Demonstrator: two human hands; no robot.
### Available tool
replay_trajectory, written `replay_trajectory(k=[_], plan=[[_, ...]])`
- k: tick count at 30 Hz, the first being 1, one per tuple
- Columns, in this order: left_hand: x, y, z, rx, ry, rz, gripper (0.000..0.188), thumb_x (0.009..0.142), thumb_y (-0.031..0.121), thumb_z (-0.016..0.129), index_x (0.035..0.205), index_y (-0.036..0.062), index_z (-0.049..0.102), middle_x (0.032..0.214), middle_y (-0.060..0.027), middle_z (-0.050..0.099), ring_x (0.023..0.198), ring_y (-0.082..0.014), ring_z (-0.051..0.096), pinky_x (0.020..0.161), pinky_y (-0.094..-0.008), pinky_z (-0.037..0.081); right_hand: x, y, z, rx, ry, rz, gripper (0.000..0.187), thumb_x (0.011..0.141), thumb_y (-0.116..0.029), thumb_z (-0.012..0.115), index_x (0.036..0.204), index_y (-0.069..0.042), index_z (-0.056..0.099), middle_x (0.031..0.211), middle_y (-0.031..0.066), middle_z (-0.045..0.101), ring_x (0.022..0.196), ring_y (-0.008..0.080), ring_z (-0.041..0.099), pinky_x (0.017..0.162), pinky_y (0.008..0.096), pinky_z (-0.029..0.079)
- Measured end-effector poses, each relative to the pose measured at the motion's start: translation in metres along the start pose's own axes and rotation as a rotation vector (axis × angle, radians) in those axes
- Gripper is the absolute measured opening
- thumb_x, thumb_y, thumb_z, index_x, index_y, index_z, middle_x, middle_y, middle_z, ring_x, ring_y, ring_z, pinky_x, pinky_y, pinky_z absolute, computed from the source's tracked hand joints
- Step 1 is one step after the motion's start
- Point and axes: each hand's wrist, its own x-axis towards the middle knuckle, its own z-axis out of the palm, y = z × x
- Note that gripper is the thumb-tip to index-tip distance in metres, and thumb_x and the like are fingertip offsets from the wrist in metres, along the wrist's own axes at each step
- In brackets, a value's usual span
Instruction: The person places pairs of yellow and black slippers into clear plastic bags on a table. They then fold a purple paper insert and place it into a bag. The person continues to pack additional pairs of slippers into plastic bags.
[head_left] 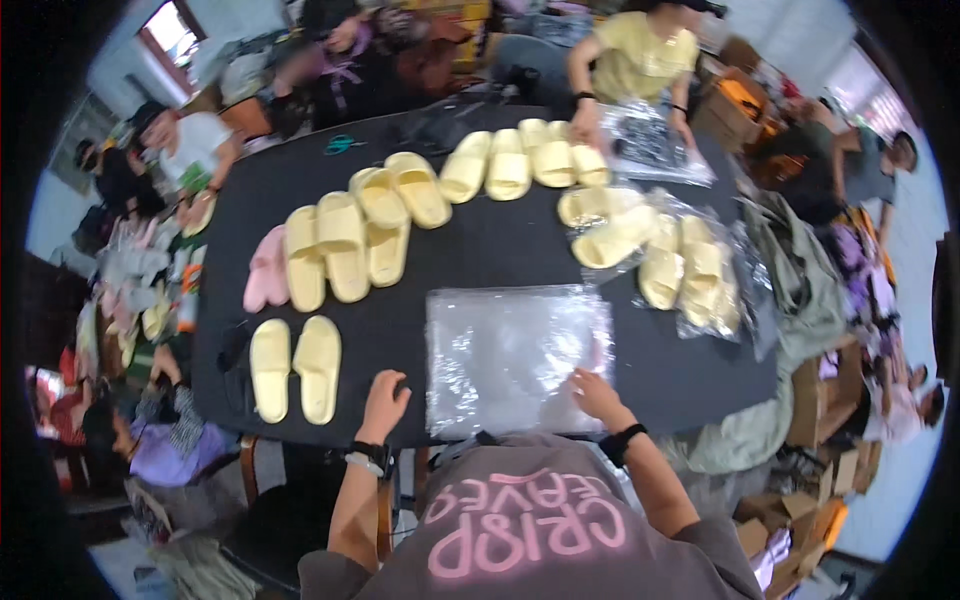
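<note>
A stack of clear plastic bags (515, 355) lies flat on the black table in front of me. My left hand (385, 403) is just off its left side, fingers loosely bent and holding nothing. Over the stack's right edge, my right hand (597, 396) rests with thumb and fingers apart, seemingly touching the plastic. A pair of pale yellow slippers (318, 368) sits side by side to the left of my left hand. More yellow slippers (342, 245) form a curved row beyond, some overlapping. Pink slippers (267, 268) stand at the row's left end.
Bagged yellow slippers (690, 262) lie at the right. Across the table, a person in a yellow shirt (645, 55) handles a clear bag with dark contents (655, 140). Green-handled scissors (343, 144) lie near the far edge. Other people and cardboard boxes (830, 390) surround the table.
</note>
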Motion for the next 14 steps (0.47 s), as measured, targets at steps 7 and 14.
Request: replay_trajectory(k=[7, 14], plan=[[0.01, 0.073, 0.064, 0.436, -0.406, -0.098, 0.103, 0.049, 0.041, 0.084, 0.138, 0.0203, 0.035, 0.146, -0.0167, 0.02, 0.13, -0.0426, 0.023, 0.101, -0.0613, 0.025, 0.002, 0.013, -0.003, 0.087, -0.014, -0.026, 0.037, 0.083, -0.018, 0.055, 0.119, -0.009, 0.056, 0.131, 0.0136, 0.048, 0.116, 0.0332, 0.049, 0.098, 0.0417, 0.039], [0.01, 0.058, 0.074, 0.484, -0.342, 0.0, 0.113, 0.048, 0.051, 0.081, 0.142, 0.0207, 0.027, 0.147, -0.0174, 0.017, 0.13, -0.0418, 0.025, 0.103, -0.0583, 0.025, 0.091, 0.083, -0.099, 0.411, 0.174, -0.052, 0.046, 0.082, -0.023, 0.062, 0.125, -0.009, 0.053, 0.116, 0.0198, 0.059, 0.104, 0.0275, 0.06, 0.089, 0.0376, 0.046]])
